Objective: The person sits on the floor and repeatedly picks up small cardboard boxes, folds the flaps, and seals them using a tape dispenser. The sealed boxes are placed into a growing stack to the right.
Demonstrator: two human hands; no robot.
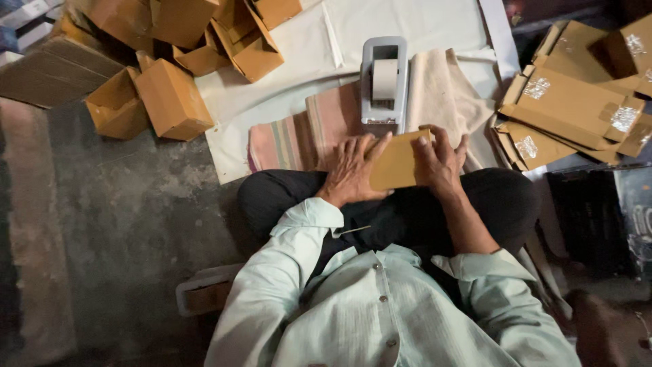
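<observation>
A small flat brown cardboard piece [396, 162] rests on my lap, held between both hands. My left hand [351, 170] presses on its left side with fingers spread over the top. My right hand [440, 162] grips its right edge, fingers curled over the far corner. Just beyond the cardboard stands a grey tape dispenser [384, 81] with a roll of pale tape, sitting on a striped cloth [299, 139].
A heap of assembled brown boxes [173, 98] lies at the upper left on the dark floor. Flattened boxes with tape patches [570, 105] are stacked at the right. A white sheet [401, 24] covers the floor behind the dispenser.
</observation>
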